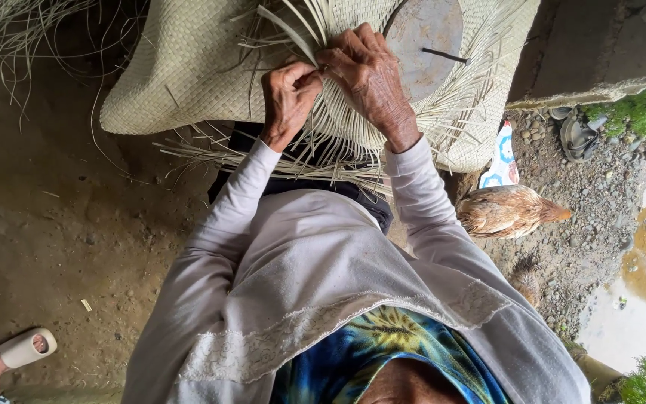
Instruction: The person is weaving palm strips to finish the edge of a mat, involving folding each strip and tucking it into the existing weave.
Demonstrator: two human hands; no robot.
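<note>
Left hand (288, 93) — pinched on loose straw strips (293, 34) at woven mat (181, 67); right hand (368, 71) beside it, apparently gripping strips too.

Woven mat (188, 67) cut off at top

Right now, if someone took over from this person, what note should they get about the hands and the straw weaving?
Left hand: pinched shut on loose pale straw strips.
Right hand: fingers closed on the same strips, resting over the pale woven straw mat.
The mat lies before the person, with a round grey disc on it.
Done: the broad, tight weave.
Left: unwoven strips fanning out at the near edge.
</note>
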